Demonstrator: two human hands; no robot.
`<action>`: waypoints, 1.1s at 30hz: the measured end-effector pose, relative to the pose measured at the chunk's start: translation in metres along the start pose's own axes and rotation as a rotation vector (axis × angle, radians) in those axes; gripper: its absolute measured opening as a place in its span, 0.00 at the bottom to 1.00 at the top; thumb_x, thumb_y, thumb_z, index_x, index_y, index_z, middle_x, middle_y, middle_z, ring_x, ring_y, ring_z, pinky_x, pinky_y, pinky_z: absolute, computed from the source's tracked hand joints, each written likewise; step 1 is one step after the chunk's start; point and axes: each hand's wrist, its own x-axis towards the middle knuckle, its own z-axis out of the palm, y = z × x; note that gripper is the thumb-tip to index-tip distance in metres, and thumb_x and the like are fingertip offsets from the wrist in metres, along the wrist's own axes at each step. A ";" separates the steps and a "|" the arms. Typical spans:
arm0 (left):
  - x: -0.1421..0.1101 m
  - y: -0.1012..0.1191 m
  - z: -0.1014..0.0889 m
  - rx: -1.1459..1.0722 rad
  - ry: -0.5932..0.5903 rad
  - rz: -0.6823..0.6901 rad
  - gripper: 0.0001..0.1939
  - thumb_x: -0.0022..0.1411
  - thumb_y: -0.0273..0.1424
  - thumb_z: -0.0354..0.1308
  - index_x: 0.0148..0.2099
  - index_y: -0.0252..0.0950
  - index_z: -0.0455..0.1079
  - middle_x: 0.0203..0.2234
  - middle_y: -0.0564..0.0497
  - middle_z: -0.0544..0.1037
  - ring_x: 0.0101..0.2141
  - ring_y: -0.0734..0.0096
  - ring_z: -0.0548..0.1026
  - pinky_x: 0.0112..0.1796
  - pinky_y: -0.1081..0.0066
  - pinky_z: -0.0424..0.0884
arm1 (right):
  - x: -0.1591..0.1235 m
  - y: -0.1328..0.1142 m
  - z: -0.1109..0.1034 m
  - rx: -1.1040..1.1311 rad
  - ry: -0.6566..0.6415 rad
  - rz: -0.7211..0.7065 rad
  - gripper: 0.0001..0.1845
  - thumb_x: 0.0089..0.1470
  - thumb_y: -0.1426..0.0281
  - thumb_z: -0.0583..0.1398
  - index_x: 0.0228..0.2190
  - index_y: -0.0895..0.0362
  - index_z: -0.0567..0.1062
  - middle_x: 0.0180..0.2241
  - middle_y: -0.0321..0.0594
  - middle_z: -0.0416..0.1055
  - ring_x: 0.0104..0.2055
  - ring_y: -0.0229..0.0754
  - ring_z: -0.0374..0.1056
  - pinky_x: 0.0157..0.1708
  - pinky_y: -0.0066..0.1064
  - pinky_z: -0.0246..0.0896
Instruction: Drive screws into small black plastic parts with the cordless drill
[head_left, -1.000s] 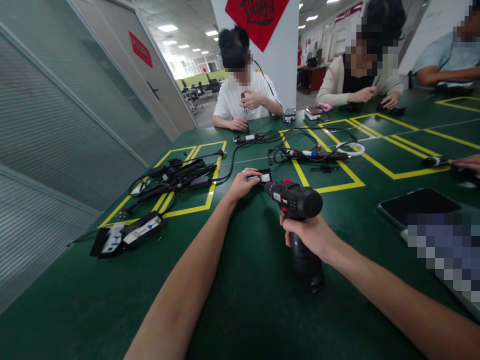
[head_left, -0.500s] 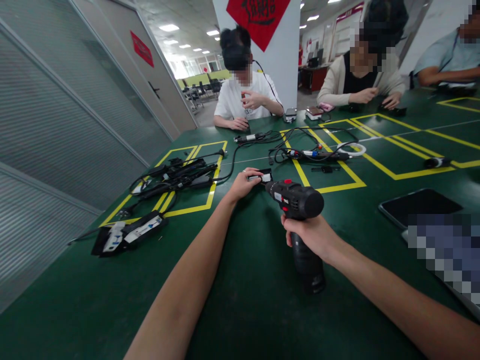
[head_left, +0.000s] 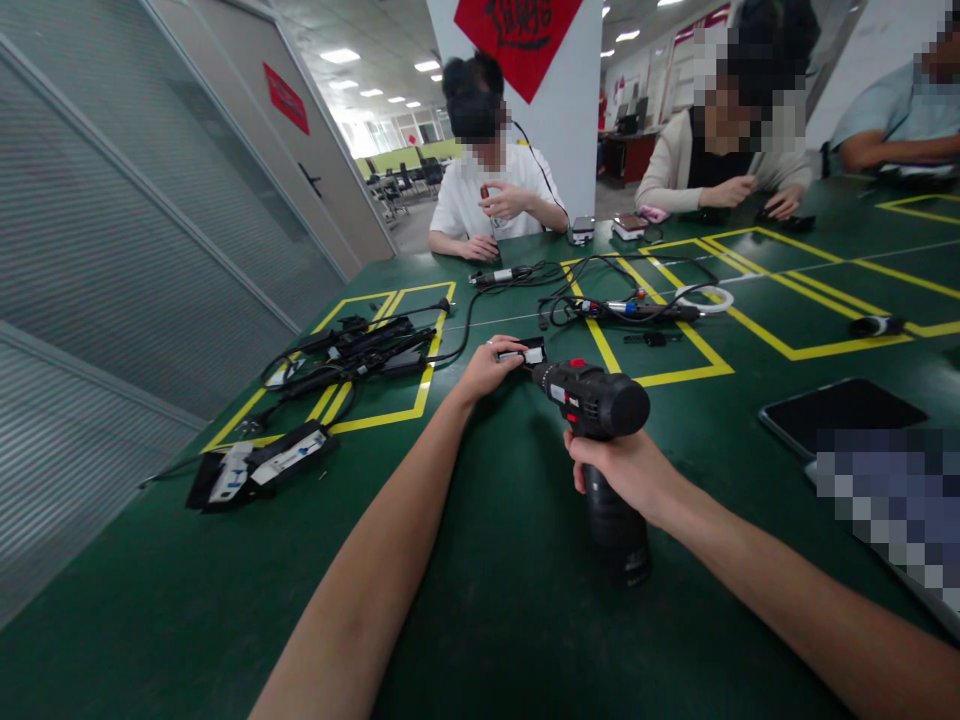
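Note:
My right hand [head_left: 611, 462] is wrapped round the grip of a black cordless drill [head_left: 596, 398] with red details. The drill points away and to the left, its chuck end close to a small black part with a white face [head_left: 533, 354]. My left hand [head_left: 491, 366] grips that part from the left side and rests on the green table [head_left: 480, 560]. Where the drill's tip meets the part is too small to make out. Part of the left fingers is hidden behind the part.
Black cables and tools [head_left: 360, 355] lie in a pile at left. A black piece with white labels [head_left: 289, 455] is nearer. Behind the drill are a corded tool [head_left: 630, 309] and a white ring [head_left: 705, 298]. A phone [head_left: 840, 412] lies at right. Co-workers [head_left: 491, 200] sit opposite.
Both hands, the drill and the small part keep almost the same place. The whole view has shifted very slightly.

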 end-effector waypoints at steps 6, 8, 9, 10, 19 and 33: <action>0.001 -0.001 0.001 0.011 -0.001 -0.012 0.16 0.57 0.36 0.56 0.45 0.37 0.75 0.48 0.46 0.72 0.51 0.62 0.69 0.56 0.59 0.62 | 0.002 0.004 -0.001 -0.014 -0.002 -0.013 0.03 0.44 0.72 0.59 0.26 0.57 0.71 0.14 0.34 0.66 0.19 0.38 0.64 0.24 0.30 0.56; 0.001 -0.001 0.000 0.013 -0.003 -0.009 0.16 0.57 0.36 0.56 0.46 0.37 0.75 0.48 0.45 0.72 0.51 0.62 0.69 0.56 0.59 0.62 | 0.002 0.003 -0.001 -0.006 -0.001 -0.013 0.03 0.44 0.72 0.59 0.26 0.58 0.71 0.14 0.34 0.66 0.18 0.37 0.64 0.24 0.30 0.57; 0.000 -0.001 0.000 0.011 -0.005 -0.006 0.16 0.57 0.36 0.56 0.46 0.37 0.75 0.48 0.45 0.72 0.51 0.62 0.69 0.56 0.60 0.62 | 0.002 0.003 -0.001 0.001 0.000 -0.012 0.03 0.43 0.72 0.59 0.26 0.58 0.71 0.15 0.34 0.66 0.18 0.37 0.64 0.24 0.30 0.57; 0.000 -0.002 0.000 0.007 -0.005 -0.002 0.16 0.57 0.36 0.56 0.46 0.37 0.75 0.48 0.45 0.72 0.50 0.62 0.70 0.55 0.60 0.63 | 0.002 0.003 -0.001 0.007 0.002 -0.012 0.03 0.43 0.72 0.59 0.26 0.58 0.71 0.15 0.34 0.66 0.18 0.37 0.64 0.24 0.30 0.57; 0.001 -0.001 0.000 -0.002 -0.003 0.006 0.16 0.57 0.37 0.57 0.46 0.37 0.75 0.48 0.45 0.72 0.50 0.62 0.70 0.55 0.60 0.63 | 0.003 0.006 -0.001 0.002 -0.009 -0.022 0.03 0.45 0.71 0.59 0.26 0.58 0.72 0.16 0.35 0.67 0.19 0.38 0.65 0.24 0.31 0.57; 0.001 -0.002 0.001 -0.006 0.011 0.018 0.15 0.57 0.36 0.57 0.45 0.36 0.76 0.47 0.45 0.73 0.50 0.62 0.70 0.55 0.60 0.63 | 0.004 0.006 -0.001 0.011 -0.004 -0.013 0.04 0.43 0.72 0.59 0.27 0.58 0.70 0.15 0.35 0.67 0.19 0.37 0.64 0.24 0.31 0.56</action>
